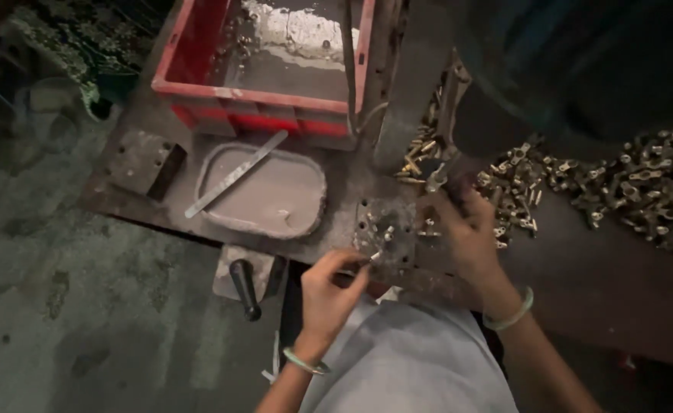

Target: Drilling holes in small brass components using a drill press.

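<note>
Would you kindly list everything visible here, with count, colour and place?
Crate: one, red, top left of bench.
Tray: one, grey, shallow, below the crate.
Metal strip: one, silvery, lying across the tray.
Metal block: one, grey, with holes, bench front edge.
Small metal parts: a heap, brassy, right of bench.
Handle: one, black, below the bench edge.
Left hand: pinching a small piece at the block.
Right hand: by the parts heap.

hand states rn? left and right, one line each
Left hand: closed, pinching a small pale metal piece at the perforated grey metal plate.
Right hand: fingers curled by the brass fittings pile; grip cannot be told.
</note>
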